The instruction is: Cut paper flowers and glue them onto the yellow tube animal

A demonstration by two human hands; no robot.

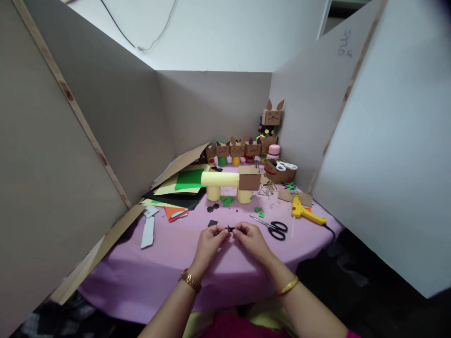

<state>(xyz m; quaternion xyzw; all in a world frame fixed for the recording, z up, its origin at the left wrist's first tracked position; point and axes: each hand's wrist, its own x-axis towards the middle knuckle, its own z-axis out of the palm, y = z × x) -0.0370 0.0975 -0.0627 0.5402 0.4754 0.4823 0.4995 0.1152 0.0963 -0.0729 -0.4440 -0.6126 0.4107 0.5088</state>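
My left hand [210, 239] and my right hand [251, 238] meet low over the purple table cloth [169, 263], fingertips pinched together on a tiny black paper scrap [230, 228] held between them. Just behind the hands lies another small black paper piece [212, 223]. Black-handled scissors [273, 227] lie right of my right hand. Further back stands a pale yellow paper-tube figure [220, 180] with a brown cardboard box head [249, 178].
A yellow glue gun [306, 212] lies at the right with its cord running off the edge. Coloured paper sheets [183, 188] and cardboard are stacked at the left. Several small cardboard animal figures [237, 150] line the back. White partition boards enclose the table.
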